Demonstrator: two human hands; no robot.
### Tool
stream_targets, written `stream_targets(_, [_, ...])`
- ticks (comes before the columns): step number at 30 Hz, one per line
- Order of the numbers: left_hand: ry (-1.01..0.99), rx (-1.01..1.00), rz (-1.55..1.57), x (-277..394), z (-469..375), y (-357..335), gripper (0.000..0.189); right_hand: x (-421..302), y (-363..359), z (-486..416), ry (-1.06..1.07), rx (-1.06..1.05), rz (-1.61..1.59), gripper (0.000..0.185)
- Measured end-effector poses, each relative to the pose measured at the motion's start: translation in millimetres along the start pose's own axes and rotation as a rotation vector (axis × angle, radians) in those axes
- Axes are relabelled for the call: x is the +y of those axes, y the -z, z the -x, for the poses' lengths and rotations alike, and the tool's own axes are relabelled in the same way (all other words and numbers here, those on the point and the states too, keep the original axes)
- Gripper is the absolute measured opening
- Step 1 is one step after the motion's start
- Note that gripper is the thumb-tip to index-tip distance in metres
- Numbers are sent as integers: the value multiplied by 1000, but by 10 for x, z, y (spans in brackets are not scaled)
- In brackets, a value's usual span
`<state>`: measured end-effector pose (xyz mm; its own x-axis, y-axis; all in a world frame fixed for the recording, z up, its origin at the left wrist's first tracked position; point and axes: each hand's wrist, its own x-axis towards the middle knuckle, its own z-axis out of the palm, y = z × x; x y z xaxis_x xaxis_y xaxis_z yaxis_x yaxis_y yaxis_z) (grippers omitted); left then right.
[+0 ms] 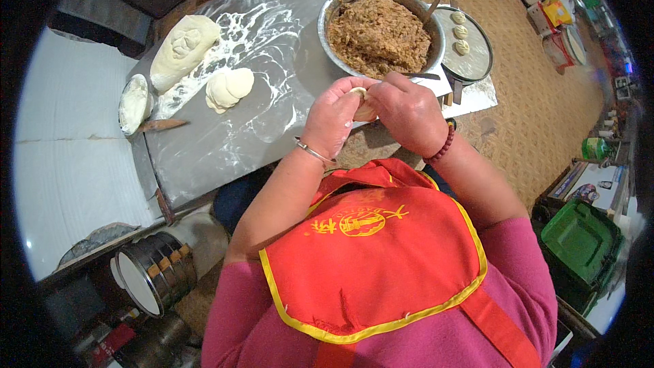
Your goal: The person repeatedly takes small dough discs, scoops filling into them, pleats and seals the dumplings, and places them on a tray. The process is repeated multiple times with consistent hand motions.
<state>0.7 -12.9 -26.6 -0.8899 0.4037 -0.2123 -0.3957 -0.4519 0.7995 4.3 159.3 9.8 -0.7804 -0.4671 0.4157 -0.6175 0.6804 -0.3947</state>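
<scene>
Both my hands meet just below a large metal bowl [334,56] heaped with brown minced filling [380,33]. My left hand [334,112] and my right hand [409,112] grip a small bun of dough [363,107] between them, its top edge pinched by the fingers. A dark flat utensil [421,76] lies at the bowl's near rim, beside my right hand, and a wooden handle [431,10] leans out of the filling. On a round lined tray [472,30] to the right sit several small pleated buns [461,32]. A stack of flat dough rounds [230,89] lies on the floured table [204,158].
At the table's left lie a large dough lump [184,51], a bowl of flour [135,105] and a wooden rolling pin [163,124]. Stacked round steamers or sieves [158,271] stand below left. A green bin [582,243] is at the right.
</scene>
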Motion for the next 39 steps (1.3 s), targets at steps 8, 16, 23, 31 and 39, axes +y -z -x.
stream_targets(8, [-74,-126,-254,157,73,4,41,28,177,-137,-34,-180,-216,11])
stream_targets(16, [59,-114,224,16,27,47,34,-35,53,-33,-26,73,-147,10])
stream_targets(23, [119,-98,-109,45,62,-30,36,-55,187,-28,79,-98,-12,14])
stream_targets(31, [136,-270,-135,196,30,85,53,29,153,-52,-28,-143,-254,11])
stream_targets(39, [-19,29,-85,-33,144,-5,52,-122,82,29,-93,46,-70,12])
